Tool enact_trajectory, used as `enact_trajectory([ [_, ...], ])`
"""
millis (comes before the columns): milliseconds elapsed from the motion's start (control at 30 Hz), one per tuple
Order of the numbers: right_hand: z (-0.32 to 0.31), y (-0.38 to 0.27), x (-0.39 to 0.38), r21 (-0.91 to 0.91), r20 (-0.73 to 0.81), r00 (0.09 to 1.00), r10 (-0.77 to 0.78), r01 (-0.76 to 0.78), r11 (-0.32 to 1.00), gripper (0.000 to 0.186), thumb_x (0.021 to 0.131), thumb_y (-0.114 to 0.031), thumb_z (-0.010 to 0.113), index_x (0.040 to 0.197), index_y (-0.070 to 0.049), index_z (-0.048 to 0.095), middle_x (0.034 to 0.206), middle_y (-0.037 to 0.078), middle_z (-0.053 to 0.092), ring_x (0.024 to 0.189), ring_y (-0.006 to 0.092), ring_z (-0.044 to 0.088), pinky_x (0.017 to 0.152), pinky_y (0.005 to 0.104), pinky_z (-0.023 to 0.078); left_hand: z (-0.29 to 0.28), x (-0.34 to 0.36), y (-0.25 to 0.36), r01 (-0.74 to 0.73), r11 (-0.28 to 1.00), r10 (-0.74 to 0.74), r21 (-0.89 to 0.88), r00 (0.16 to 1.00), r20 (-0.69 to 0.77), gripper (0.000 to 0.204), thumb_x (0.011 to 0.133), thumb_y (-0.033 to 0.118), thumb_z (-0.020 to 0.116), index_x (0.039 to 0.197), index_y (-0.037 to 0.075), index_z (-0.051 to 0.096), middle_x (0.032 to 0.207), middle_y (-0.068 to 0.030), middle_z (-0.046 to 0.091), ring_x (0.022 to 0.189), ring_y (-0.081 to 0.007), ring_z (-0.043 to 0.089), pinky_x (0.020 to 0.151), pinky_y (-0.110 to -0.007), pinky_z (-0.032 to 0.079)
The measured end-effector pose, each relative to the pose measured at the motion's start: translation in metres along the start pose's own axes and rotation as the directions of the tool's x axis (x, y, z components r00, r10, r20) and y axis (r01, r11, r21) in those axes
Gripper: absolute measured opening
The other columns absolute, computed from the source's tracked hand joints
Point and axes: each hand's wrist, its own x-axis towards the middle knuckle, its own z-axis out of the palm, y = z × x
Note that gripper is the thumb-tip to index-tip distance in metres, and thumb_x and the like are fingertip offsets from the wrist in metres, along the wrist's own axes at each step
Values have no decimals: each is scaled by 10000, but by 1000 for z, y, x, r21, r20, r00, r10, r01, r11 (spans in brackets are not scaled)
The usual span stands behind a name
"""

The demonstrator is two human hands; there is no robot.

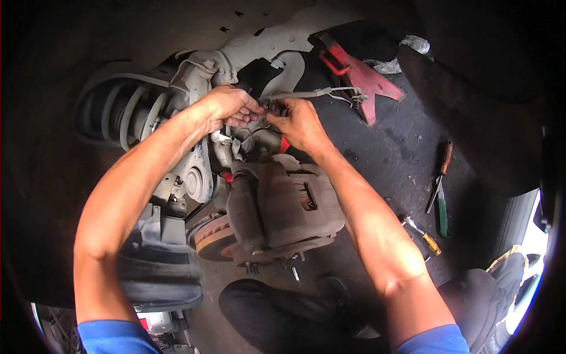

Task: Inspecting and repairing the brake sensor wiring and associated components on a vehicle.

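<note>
A: Where are the hands?

B: The left hand (234, 107) and right hand (300, 122) meet just beyond the brake caliper (274, 203), fingers bent, tips bunched close together. They are at something small there (mostly hidden by the fingers), so I can't tell what, if anything, either one pinches.

A: What shows right beside them?

B: A pale line (306, 94) runs off to the right from behind the right hand. It looks dull grey, thicker near the hand, then splits into thin strands that reach in front of the red stand (366, 82).

A: And the caliper?

B: Blocky and matte grey-brown, with a dark, roughly rectangular opening in its face and a rounded, barrel-like section along its left side. At its lower left, the brake disc (217, 238) shows a rusty orange edge.

A: Anything farther out?

B: Left of the hands, a coil spring (130, 118) with pale coils. On the dark floor (407, 171) at right lie a screwdriver (447, 159) and a yellow-handled tool (431, 243).
</note>
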Motion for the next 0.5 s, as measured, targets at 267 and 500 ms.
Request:
enact_trajectory([
  [267,10,3,5,-30,-48,998,-34,33,999,377,908,-288,784,1122,22,775,1039,255,777,1023,437,744,916,474,570,0,-14,-29,-128,981,127,-149,992,-18,183,1006,163,787,1037,-17,784,962,-86,780,847,-148,727,786,-321,649],
  [500,8,6,5,187,-54,997,53,-42,981,378,914,-251,799,1135,53,760,1025,249,787,990,354,773,907,421,571,10,-45,-39,-457,321,838,830,546,-24,174,948,124,755,1081,13,745,1009,-151,681,931,-397,717,818,-468,603],
])
